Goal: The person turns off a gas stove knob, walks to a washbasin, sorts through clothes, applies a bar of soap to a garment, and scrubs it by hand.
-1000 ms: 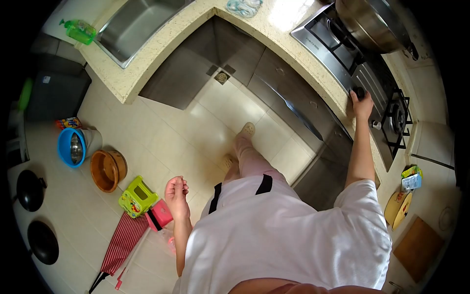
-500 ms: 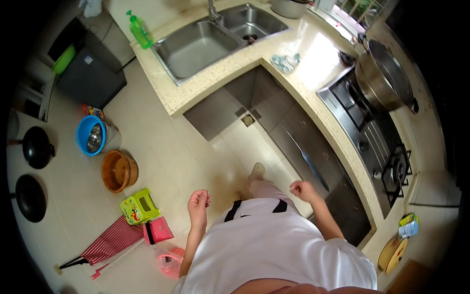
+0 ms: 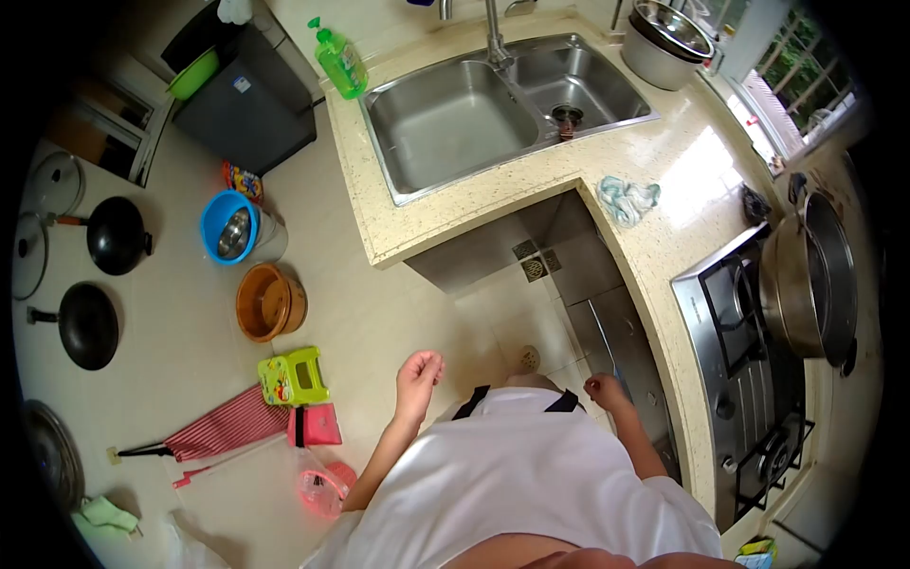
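Observation:
My left hand [image 3: 418, 379] hangs in the air in front of my white shirt, fingers curled together, touching nothing; the floor is below it. My right hand [image 3: 605, 390] is also closed, low beside my body, near the dark cabinet doors under the counter. Neither hand shows an object. Ahead is the counter [image 3: 493, 185] with a double steel sink [image 3: 458, 128]. To the right, a large steel pot [image 3: 801, 275] stands on the gas stove [image 3: 735, 379]. A crumpled cloth [image 3: 627, 199] lies on the counter between the sink and the stove.
A green soap bottle [image 3: 341, 64] stands left of the sink, and metal bowls [image 3: 666, 43] sit at its right. On the left are a blue basin [image 3: 227, 228], a brown tub [image 3: 271, 302], a green stool [image 3: 295, 377], a striped apron [image 3: 232, 427] and black pans [image 3: 89, 325].
My right hand has left the stove knob and come down beside my body. The view has turned toward the sink, showing more of the counter. My left hand remains raised in front of me.

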`<state>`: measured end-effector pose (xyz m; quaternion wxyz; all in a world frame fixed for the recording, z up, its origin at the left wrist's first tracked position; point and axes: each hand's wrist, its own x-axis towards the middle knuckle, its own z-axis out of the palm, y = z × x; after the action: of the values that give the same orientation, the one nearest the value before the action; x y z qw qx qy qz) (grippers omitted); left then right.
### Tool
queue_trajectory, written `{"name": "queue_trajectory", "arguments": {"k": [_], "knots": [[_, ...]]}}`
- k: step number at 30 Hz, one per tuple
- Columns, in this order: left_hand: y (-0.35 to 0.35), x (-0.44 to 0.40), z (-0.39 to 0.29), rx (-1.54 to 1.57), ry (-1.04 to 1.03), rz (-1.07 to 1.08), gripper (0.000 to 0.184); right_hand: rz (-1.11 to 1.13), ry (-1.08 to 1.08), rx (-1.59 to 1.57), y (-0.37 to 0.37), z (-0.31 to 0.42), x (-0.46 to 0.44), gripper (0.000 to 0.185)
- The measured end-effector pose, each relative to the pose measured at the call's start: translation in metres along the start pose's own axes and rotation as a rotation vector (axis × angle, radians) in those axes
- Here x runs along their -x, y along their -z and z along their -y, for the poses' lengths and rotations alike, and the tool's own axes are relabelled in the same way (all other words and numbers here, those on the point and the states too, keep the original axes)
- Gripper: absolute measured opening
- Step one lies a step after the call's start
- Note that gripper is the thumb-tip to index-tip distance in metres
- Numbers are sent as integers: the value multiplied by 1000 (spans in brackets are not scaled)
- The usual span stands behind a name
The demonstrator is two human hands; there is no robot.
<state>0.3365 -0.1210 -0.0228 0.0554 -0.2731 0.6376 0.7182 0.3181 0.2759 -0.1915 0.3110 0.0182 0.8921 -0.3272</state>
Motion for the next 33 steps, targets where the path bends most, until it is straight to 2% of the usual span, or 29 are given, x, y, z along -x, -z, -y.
{"name": "queue_trajectory", "arguments": {"k": [2,4,8,14,17,21,23,26,29,33], "knots": [[-9,-9,-14,2,5,-41,15,-9,18,-31,17,8,-24,20],[-18,-14,-29,38,-3,-98,10,26,-30,-217,20,-1,-50,17],[-18,-24,-36,16,-18,-163,10,2,-41,-58,34,8,-77,16],[3,-54,-43,-9,-2,-199,10,39,-11,-49,20,14,-107,18],[23,-76,-49,24,-36,-143,10,62,-94,-42,19,55,-111,19],[67,-115,-56,-32,-107,-69,11,-37,-21,70,22,108,-110,20],[91,-132,-63,-11,-91,-119,10,22,-126,-106,18,129,-113,18],[131,-158,-68,-4,-109,-153,10,51,-128,21,17,158,-115,19],[163,-181,-71,18,-135,-155,10,1,-144,42,17,198,-115,20],[183,-201,-80,-17,-161,-179,9,71,-170,1,3,219,-120,23]]}}
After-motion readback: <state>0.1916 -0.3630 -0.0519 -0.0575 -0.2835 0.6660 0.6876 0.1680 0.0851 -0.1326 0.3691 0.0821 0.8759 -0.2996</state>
